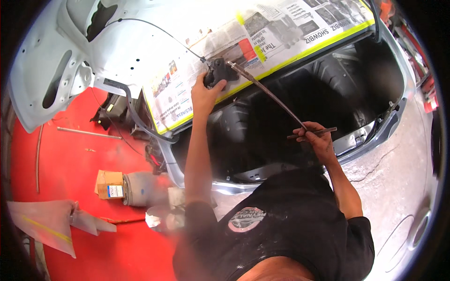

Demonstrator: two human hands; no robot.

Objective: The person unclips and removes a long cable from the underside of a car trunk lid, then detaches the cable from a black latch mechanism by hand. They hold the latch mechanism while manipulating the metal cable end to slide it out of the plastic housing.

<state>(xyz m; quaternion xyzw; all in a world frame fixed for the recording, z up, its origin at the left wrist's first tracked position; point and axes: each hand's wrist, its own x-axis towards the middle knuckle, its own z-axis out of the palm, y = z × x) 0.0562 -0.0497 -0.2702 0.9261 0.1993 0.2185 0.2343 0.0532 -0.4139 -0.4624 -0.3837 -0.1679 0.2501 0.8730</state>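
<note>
My left hand (205,97) grips a small black latch-like part (220,71) by its left side, thumb on its front. A thin dark cable (159,32) runs from this part up to the pale car panel at the left. The part sits over newspaper (286,35) taped along the car's body. In my right hand (321,144), the crossbar of a long T-handle wrench (276,96) is held, fingers wrapped around it. The wrench slants up to the left, its tip close beside the black part; whether the tip touches it I cannot tell.
Below the newspaper's yellow tape (323,43) gapes the car's dark trunk opening (300,89). On the red floor at the left are a metal rod (89,133), a cardboard box (108,183), a grey canister (143,188) and a translucent sheet (44,222).
</note>
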